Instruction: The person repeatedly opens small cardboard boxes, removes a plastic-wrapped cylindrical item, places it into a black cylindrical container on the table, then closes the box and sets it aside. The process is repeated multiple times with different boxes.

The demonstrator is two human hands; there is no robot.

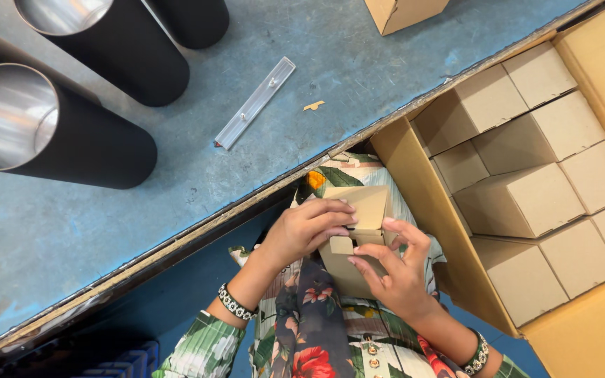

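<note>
A small brown cardboard box [358, 231] rests on my lap, over floral clothing. My left hand [306, 231] grips its upper left side, fingers curled over the folded top flap. My right hand [397, 269] holds the box from the right, with fingertips pressing a small side flap near the opening. Both wrists wear beaded bracelets.
A large open carton [407, 168] at my right holds several closed small brown boxes [526, 199]. The blue worktable [197, 175] carries three black cylinders with shiny insides [50, 129], a clear plastic strip [255, 103] and another small box [404, 12] at the far edge.
</note>
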